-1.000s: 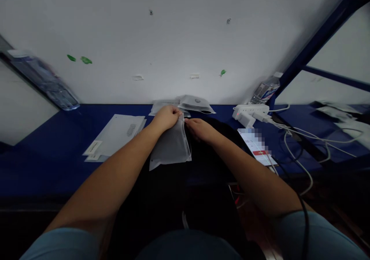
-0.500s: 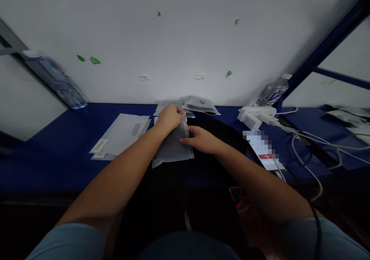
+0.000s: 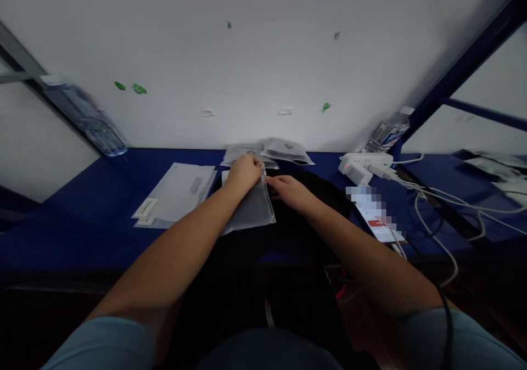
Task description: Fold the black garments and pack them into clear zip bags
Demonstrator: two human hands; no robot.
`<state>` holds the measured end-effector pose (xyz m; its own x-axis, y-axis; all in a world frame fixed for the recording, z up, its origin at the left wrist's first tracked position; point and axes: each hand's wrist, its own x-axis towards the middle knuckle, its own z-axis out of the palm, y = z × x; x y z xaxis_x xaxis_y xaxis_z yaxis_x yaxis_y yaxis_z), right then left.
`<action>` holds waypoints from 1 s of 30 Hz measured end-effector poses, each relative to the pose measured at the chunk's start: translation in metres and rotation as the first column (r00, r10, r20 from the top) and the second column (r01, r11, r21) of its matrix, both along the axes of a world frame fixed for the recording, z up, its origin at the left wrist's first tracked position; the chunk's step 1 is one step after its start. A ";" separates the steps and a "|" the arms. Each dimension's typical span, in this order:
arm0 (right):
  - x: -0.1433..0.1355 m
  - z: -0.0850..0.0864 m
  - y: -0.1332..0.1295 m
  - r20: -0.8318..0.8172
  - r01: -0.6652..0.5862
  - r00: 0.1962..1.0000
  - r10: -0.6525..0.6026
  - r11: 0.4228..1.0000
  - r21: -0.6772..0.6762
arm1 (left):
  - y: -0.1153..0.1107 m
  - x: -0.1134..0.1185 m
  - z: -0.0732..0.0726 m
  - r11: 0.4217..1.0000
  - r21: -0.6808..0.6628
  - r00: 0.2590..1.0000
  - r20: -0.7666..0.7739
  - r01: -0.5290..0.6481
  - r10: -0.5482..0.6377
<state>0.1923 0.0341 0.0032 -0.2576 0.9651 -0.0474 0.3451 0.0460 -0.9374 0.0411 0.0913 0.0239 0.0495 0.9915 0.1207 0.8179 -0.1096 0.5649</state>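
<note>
The frosted bag lies over dark material in front of the person, at the near side of the blue table, with its zip edge running down its right side. The left hand has its grip closed in a pinch on the upper right corner of the bag, at the top end of that edge, so most of the bag hangs below the fingertips and is partly covered by the hand and forearm. The right hand comes in from the other side, fingers bent and fingertips at the zip edge just below the left fingertips; its grip is partly hidden, and I cannot tell whether it is closed on the edge or only rests against it. To the left of the bag, a stack of flat frosted bags with white labels lies on the table. Beyond the hands, more frosted bags lie by the wall. On the right are a white power strip with plugs and cables in it, a lit phone and, behind the strip, a clear bottle. Another bottle stands at the far left, near the wall.
</note>
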 end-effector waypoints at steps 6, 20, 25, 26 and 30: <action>0.010 0.012 -0.007 0.068 -0.104 0.994 0.088 0.954 0.282 | 0.001 0.001 -0.007 0.999 0.030 0.998 -0.052 0.026 -0.024; -0.004 0.009 -0.018 0.317 -0.121 0.948 0.037 0.961 0.250 | 0.004 0.006 -0.014 0.999 -0.029 0.989 -0.150 0.014 -0.018; -0.002 0.005 -0.017 0.314 -0.034 0.946 -0.079 0.940 0.340 | 0.009 -0.006 -0.003 0.997 -0.066 0.987 -0.149 0.045 -0.054; -0.001 0.005 -0.017 0.318 -0.058 0.946 -0.057 0.938 0.341 | 0.010 -0.009 -0.003 0.997 -0.055 0.988 -0.143 0.056 -0.063; 0.002 0.005 -0.017 0.305 -0.110 0.952 -0.002 0.931 0.349 | 0.011 -0.013 -0.005 0.996 -0.050 0.992 -0.104 0.072 -0.077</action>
